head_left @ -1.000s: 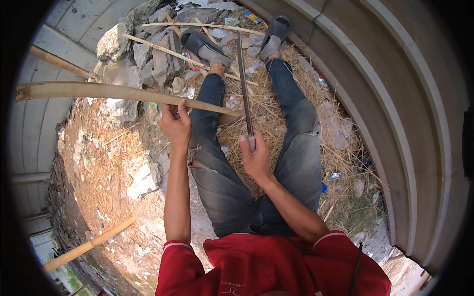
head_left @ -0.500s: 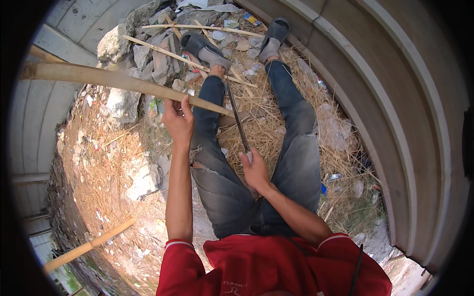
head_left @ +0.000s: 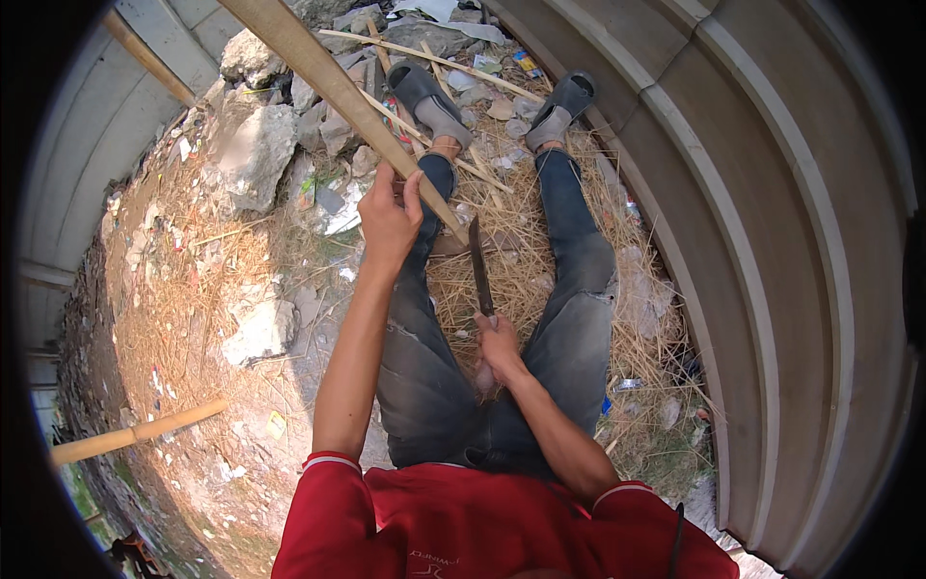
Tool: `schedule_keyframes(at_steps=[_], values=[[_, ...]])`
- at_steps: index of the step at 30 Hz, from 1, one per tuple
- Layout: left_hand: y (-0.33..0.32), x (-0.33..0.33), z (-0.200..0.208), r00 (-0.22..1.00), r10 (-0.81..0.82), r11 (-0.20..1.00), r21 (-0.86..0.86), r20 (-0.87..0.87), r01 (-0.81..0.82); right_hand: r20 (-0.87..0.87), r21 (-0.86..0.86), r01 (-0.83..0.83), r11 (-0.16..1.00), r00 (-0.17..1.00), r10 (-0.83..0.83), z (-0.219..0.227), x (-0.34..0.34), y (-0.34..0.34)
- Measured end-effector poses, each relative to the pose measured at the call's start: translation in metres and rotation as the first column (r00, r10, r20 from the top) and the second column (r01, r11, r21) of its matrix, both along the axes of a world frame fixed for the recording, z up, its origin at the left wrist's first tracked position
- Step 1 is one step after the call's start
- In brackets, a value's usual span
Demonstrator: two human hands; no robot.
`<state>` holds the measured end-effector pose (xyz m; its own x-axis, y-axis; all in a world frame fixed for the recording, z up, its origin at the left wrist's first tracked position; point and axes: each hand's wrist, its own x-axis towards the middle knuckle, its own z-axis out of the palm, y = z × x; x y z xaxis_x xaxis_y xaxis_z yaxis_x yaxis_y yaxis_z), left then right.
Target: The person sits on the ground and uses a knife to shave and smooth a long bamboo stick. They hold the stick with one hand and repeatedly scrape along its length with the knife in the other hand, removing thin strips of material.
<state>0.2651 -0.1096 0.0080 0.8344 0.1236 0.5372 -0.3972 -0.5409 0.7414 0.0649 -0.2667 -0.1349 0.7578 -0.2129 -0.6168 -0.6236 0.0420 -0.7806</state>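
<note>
A long split-bamboo slat (head_left: 342, 96) slants from the top of the view down to a spot between my shins. My left hand (head_left: 391, 217) is closed around it near its lower end, thumb on the near side. In my right hand (head_left: 499, 349) is the handle of a machete (head_left: 481, 270), its dark blade pointing away from me. The blade's tip is close beside the slat's lower end; whether they touch I cannot tell. Beneath them a brown piece of wood (head_left: 497, 241) lies partly hidden in straw.
Thin bamboo strips (head_left: 439, 55) lie across the ground around my feet. Rocks (head_left: 258, 154) are heaped at the far left, and a bamboo pole (head_left: 140, 434) juts in at lower left. A corrugated metal wall (head_left: 762, 241) curves along the right. Straw and litter cover the ground.
The slat has swung from nearly level to a steeper slant, its far end now up at the top. The machete has turned more upright, its tip lower and nearer the slat's end.
</note>
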Motion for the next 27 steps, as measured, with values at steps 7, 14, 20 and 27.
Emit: schedule_keyframes(at_steps=[7, 14, 20, 27], values=[[-0.007, 0.005, -0.001, 0.997, 0.019, 1.000, 0.001, 0.079, -0.020, 0.612, 0.019, 0.197, 0.980, 0.773, -0.167, 0.100, 0.021, 0.019], [-0.020, 0.008, 0.006, 0.995, 0.046, 0.999, -0.004, 0.089, -0.046, -0.033, -0.113, -0.093, 0.989, 0.995, 0.090, -0.061, -0.021, 0.003], [-0.012, 0.000, 0.004, 0.996, 0.063, 0.998, -0.015, 0.056, -0.062, 0.266, -0.041, 0.051, 0.998, 0.963, -0.038, 0.035, 0.014, 0.011], [-0.026, 0.006, 0.006, 0.993, 0.058, 0.997, 0.050, 0.098, -0.063, 0.438, -0.322, 0.109, 0.941, 0.898, 0.046, 0.006, -0.006, 0.016]])
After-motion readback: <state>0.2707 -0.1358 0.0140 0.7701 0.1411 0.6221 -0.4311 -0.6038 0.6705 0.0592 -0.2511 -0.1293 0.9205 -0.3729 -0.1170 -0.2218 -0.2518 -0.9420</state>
